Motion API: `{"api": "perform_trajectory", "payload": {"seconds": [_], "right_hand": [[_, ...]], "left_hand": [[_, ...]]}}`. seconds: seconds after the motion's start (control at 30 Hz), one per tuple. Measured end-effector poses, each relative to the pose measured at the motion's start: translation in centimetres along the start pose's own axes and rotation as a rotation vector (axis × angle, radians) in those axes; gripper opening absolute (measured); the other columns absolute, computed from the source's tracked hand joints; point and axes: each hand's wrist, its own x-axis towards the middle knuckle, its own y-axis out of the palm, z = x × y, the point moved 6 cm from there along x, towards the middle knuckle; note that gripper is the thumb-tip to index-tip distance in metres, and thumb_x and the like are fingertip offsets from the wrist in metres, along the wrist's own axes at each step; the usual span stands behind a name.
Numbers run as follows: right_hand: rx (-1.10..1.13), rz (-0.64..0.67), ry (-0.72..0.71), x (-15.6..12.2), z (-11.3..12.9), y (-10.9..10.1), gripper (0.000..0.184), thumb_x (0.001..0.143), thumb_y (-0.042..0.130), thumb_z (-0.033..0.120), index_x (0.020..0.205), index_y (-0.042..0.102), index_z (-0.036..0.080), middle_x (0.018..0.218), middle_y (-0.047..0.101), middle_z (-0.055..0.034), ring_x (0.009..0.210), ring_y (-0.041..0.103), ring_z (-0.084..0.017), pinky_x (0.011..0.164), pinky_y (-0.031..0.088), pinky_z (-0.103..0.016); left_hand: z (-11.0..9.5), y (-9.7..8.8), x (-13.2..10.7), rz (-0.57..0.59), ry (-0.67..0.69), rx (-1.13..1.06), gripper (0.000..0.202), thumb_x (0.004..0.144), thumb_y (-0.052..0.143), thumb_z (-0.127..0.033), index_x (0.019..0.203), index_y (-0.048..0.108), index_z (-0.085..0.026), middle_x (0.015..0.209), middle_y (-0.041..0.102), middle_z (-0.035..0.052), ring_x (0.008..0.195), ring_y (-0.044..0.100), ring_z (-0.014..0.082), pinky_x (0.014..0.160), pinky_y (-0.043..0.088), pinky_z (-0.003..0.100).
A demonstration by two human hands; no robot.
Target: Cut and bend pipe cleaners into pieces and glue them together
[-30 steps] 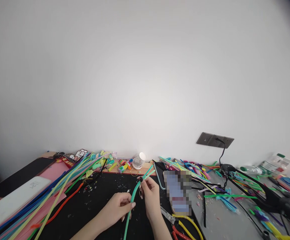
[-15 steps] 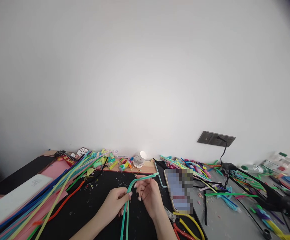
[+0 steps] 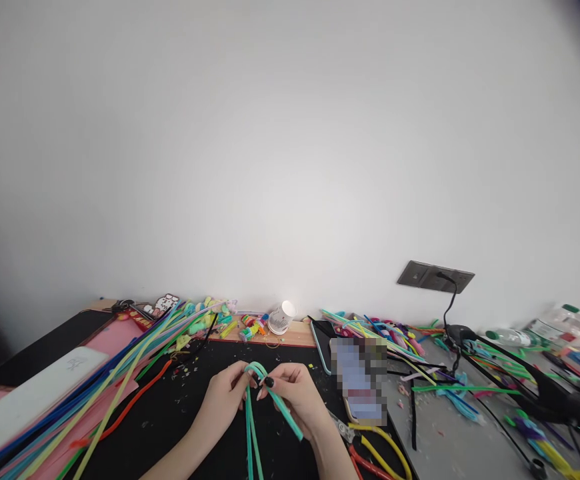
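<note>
Two mint-green pipe cleaners run side by side and bend into a small arch between my hands. My left hand pinches them on the left of the bend, and their long ends hang down below it out of view. On the other side, my right hand grips the shorter ends with thumb and fingers, which slant down to the right past the palm. Dark nails show on both hands, close together under the arch. Beneath them lies a black mat with tiny scraps on it.
Pliers with yellow and red handles lie right of my right wrist, beside a phone. A paper cup stands at the back. Bundled pipe cleaners lie on the left; a black lamp arm crosses the cluttered right side.
My right hand has turned over and folded the ends of the pipe cleaners down to the right, making an arch. My left hand has shifted slightly and still pinches them.
</note>
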Motion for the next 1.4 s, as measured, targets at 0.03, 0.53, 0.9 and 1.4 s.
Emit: {"api": "perform_trajectory", "payload": {"seconds": [0.03,0.53,0.9,1.4], "right_hand": [[-0.01,0.007,0.006,0.0,-0.1,0.0,0.019,0.065,0.067,0.029,0.066,0.063,0.01,0.053,0.063,-0.0025,0.033,0.028,-0.002,0.034,0.014,-0.017],[-0.224,0.11,0.129,0.1,-2.1,0.9,0.025,0.072,0.055,0.034,0.078,0.062,0.01,0.05,0.063,-0.0012,0.034,0.036,-0.004,0.037,0.026,-0.016],[-0.256,0.152,0.172,-0.2,-2.4,1.3,0.025,0.077,0.051,0.035,0.078,0.06,0.011,0.046,0.06,0.0006,0.031,0.038,-0.004,0.032,0.024,-0.014],[-0.264,0.084,0.055,-0.1,-1.2,0.8,0.03,0.078,0.053,0.037,0.066,0.062,0.012,0.043,0.046,0.005,0.039,0.035,-0.004,0.04,0.025,-0.017]], "left_hand": [[0.1,-0.2,0.1,-0.016,-0.006,-0.018,0.029,0.079,0.04,-0.042,0.07,0.052,-0.017,0.06,0.053,-0.0013,0.049,0.05,0.0131,0.045,0.041,0.021],[-1.1,-1.4,0.1,-0.078,0.054,0.012,0.028,0.081,0.035,-0.039,0.08,0.055,-0.018,0.063,0.057,0.0003,0.065,0.057,0.0195,0.066,0.042,0.028],[0.5,0.0,-0.1,0.032,-0.247,-0.355,0.037,0.07,0.045,-0.055,0.077,0.045,-0.019,0.049,0.023,-0.0101,0.037,0.019,0.0051,0.038,0.017,0.018],[-1.1,-0.5,-0.4,0.015,-0.18,-0.73,0.034,0.074,0.049,-0.045,0.058,0.036,-0.019,0.054,0.036,-0.0069,0.042,0.029,0.0065,0.043,0.028,0.019]]}}
